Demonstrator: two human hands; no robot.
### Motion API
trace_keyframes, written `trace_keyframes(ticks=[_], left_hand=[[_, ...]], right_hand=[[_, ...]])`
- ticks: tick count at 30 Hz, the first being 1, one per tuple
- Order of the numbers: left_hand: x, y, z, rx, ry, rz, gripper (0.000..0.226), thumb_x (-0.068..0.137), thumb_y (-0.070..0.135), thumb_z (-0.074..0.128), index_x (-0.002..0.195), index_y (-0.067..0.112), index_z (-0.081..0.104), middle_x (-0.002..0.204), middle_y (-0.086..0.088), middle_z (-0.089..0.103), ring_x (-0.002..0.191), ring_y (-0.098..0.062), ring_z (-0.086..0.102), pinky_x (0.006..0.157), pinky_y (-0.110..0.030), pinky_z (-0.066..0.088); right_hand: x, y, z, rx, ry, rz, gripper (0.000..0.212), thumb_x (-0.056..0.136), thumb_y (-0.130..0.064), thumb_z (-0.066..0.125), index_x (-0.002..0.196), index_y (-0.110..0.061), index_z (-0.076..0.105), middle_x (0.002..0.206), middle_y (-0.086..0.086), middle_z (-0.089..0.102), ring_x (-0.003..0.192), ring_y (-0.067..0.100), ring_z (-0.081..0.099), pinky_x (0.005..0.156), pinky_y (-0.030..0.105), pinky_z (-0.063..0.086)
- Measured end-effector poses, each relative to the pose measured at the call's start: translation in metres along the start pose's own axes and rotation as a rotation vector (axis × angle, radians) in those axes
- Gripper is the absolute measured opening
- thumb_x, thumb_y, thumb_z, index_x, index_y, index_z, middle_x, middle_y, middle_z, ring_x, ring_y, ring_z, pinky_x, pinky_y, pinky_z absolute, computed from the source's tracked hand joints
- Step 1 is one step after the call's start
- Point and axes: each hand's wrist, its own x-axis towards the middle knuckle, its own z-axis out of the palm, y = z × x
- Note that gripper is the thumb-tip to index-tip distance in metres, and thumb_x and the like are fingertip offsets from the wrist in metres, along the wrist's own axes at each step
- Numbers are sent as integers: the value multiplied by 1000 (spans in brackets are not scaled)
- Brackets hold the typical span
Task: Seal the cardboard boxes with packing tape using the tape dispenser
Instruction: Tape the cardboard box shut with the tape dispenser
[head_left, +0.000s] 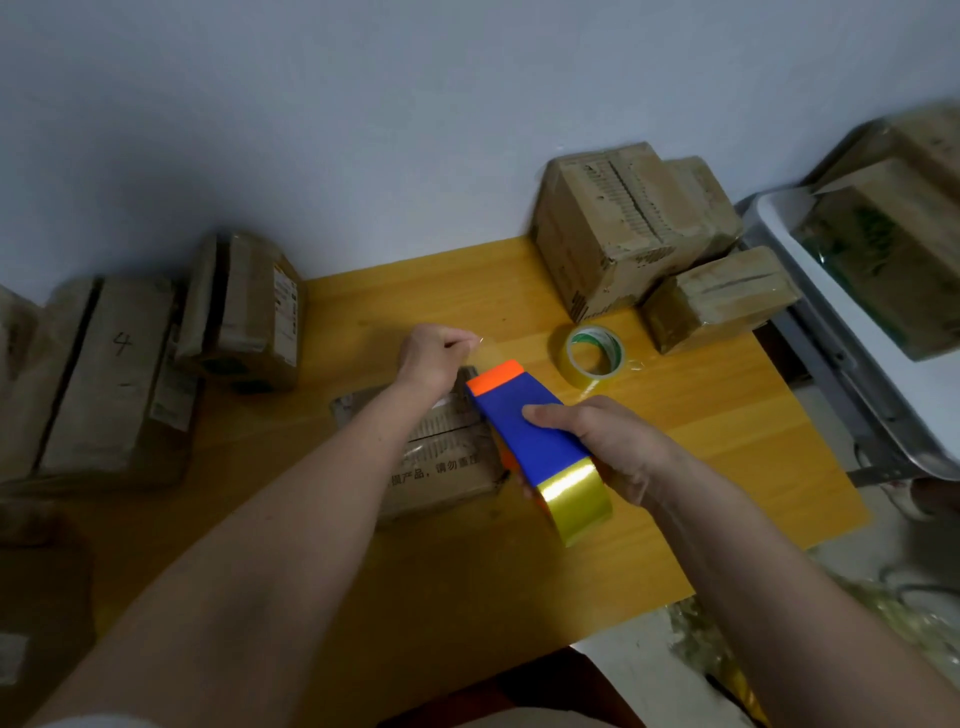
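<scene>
The right hand (597, 441) grips the blue-and-orange plastic tape dispenser (524, 431), its orange nose pointing toward the table's far edge; the left hand (436, 358) pinches clear tape.

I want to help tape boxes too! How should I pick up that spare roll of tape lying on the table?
The spare tape roll lies flat on the yellow table, hole facing up, apart from the boxes behind it. Come from above: put your thumb in the hole and your fingers on the outer rim, pinching the near wall. The side nearest you looks open, so reaching there probably won't bump anything.
</scene>
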Motion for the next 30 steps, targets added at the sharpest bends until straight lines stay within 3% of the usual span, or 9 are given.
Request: trace_keyframes(ticks=[7,11,12,14,15,17,20,23,30], left_hand=[[3,-12,-5,83,-81,-36,14,92,21,65,99,16,77,114,-2,71,108,-19,63,97,-39,50],[8,-17,-3,134,-103,-72,14,89,27,69,101,26,75,129,-6,62,120,-23,56,102,-40,47],[9,-13,-5,187,-104,-113,32,87,32,71,117,21,69,139,-8,53,129,-25,48,106,-41,42],[4,-5,-13,322,-48,-248,83,85,40,71,151,13,28,156,-8,24,143,-27,25,115,-43,30],[-1,-1,-18,364,34,-229,91,86,36,70,154,13,14,159,-8,17,145,-27,20,116,-42,27],[-18,0,-27,483,119,74,70,94,13,57,153,18,20,157,-6,25,144,-25,23,117,-39,22],[-45,-17,-32,735,-192,472,79,88,-11,48,152,28,22,158,6,23,147,-14,14,119,-35,-1],[-46,-36,-33,875,-339,446,87,90,0,49,154,33,0,161,15,3,148,-6,-1,120,-42,-10],[-54,-27,-33,976,-417,371,77,93,22,39,153,37,-8,157,22,-16,147,-13,-19,117,-55,-12]], right_hand=[[3,-6,11,7,-15,8,48,87,-26,66,114,12,55,92,31,69,69,35,68,62,37,57],[8,-7,13,8,16,40,51,86,-28,68,117,9,52,92,29,70,69,35,69,60,36,57],[8,-8,13,12,16,43,51,86,-28,69,117,8,52,92,28,70,70,35,69,60,37,57],[8,-8,12,13,12,46,51,85,-28,69,117,8,52,92,28,70,70,35,69,61,38,58],[9,-8,12,13,9,45,52,85,-28,69,117,8,52,92,28,70,70,35,69,60,37,57],[10,-7,12,22,-3,43,53,84,-28,70,118,9,52,93,29,69,69,35,69,58,37,56],[10,-5,10,46,1,41,53,82,-26,72,116,10,53,92,29,69,66,35,68,56,37,57],[8,-3,8,53,-7,25,50,83,-26,70,114,10,55,91,30,69,65,34,68,58,37,58],[4,10,11,-20,40,-26,47,85,-33,70,108,8,60,89,25,72,77,37,70,73,42,58]])
